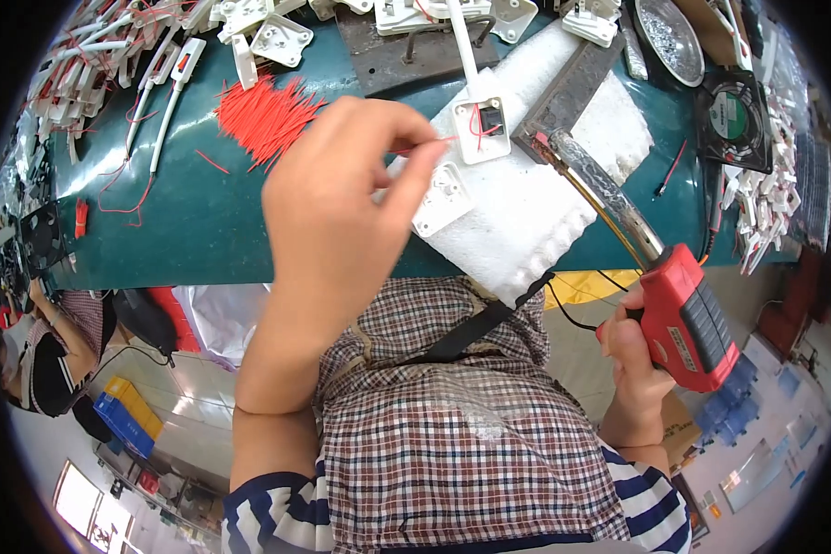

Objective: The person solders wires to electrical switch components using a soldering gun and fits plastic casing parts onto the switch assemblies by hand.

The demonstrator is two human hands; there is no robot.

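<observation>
My left hand (332, 189) has thumb and forefinger pinched on a short red wire (445, 140), which reaches into an open white plastic housing (469, 150) with a black part inside. A white cable (463, 42) runs away from that housing's far end. Partly behind my fingers lies a second white plastic piece (448, 197). Both pieces rest on a white foam sheet (526, 226). My right hand (639, 365) grips a red and black soldering gun (679, 323) by its handle. Its tip points up-left, close to the near end of a dark metal bar (577, 83).
Loose red wires (263, 120) lie heaped left of my hand. White switch-and-cable assemblies (97, 60) crowd the far left. A black fan (734, 120), an oval metal dish (671, 37) and small white parts (764, 203) stand at right. Another person (60, 351) sits at lower left.
</observation>
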